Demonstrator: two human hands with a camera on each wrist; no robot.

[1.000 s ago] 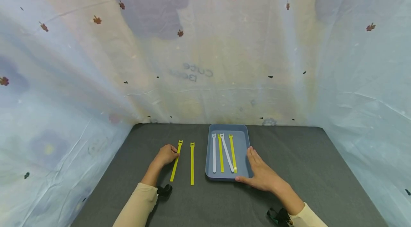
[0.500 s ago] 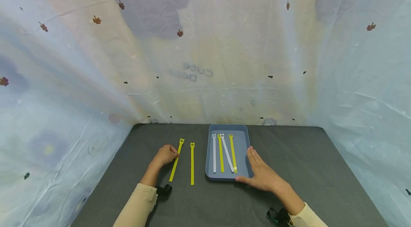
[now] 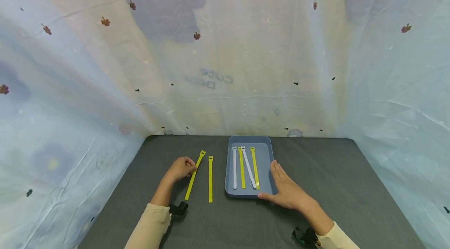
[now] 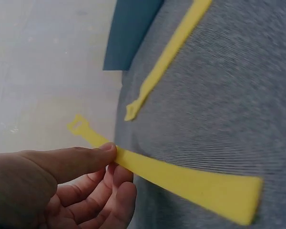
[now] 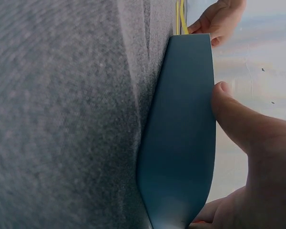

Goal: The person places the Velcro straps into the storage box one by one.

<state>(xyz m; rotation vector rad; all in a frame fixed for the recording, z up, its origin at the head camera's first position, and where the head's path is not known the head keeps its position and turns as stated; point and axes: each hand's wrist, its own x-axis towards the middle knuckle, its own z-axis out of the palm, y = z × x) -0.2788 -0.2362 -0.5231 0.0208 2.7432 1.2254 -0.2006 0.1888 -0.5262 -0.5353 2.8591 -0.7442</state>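
My left hand [image 3: 182,168] pinches a yellow hook-and-loop cable tie [image 3: 191,185] between thumb and fingers, partway along its length. In the left wrist view this tie [image 4: 190,183] slants past the thumb, its slotted head beyond the hand. A second yellow tie [image 3: 210,182] lies straight on the cloth just to the right. At the blue-grey tray [image 3: 265,169], my right hand [image 3: 286,192] rests against the near right corner, fingers extended along the side and thumb at the front rim. Inside lie a straight white tie [image 3: 234,171], a slanted white tie [image 3: 248,166] and two yellow ties [image 3: 255,169].
Dark grey cloth [image 3: 211,225] covers the table. A patterned plastic sheet [image 3: 225,53] hangs behind it and at both sides. Black straps [image 3: 178,208] sit at the wrists.
The pinched yellow tie has tilted, its slotted head swinging right and away from me. My left hand has shifted only slightly. The right hand, tray and other ties have stayed put.
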